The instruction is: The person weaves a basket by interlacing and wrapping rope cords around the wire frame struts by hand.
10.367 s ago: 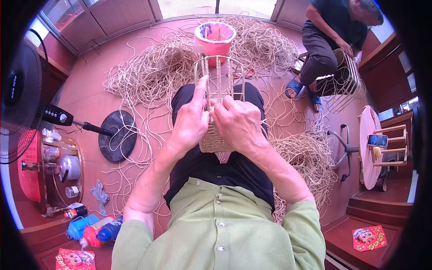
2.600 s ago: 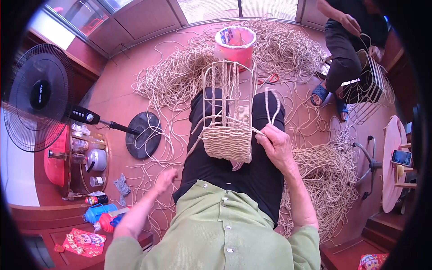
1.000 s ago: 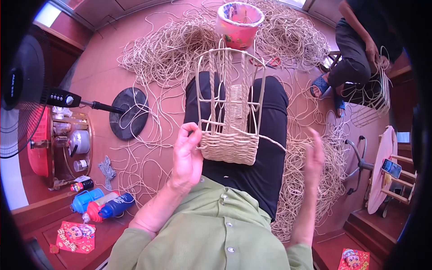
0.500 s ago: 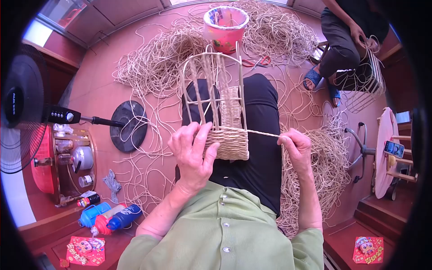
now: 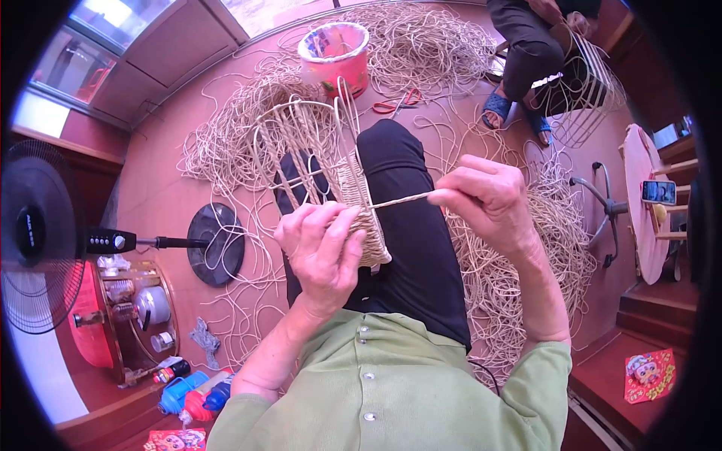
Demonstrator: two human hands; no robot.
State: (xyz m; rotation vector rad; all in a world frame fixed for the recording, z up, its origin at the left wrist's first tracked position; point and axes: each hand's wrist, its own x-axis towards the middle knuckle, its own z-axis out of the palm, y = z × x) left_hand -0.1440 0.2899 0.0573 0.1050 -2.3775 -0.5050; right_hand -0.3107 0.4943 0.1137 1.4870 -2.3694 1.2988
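Basket (image 5: 375,244): long axis, ribbed end toward eleven o'clock. Left hand (image 5: 320,259) grips woven end; right hand (image 5: 489,197) pinches strand (image 5: 398,201) toward three o'clock.

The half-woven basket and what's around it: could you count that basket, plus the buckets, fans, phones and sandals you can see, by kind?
Half-woven basket: 1
Bucket: 1
Fan: 1
Phone: 1
Sandals: 2
Total: 6
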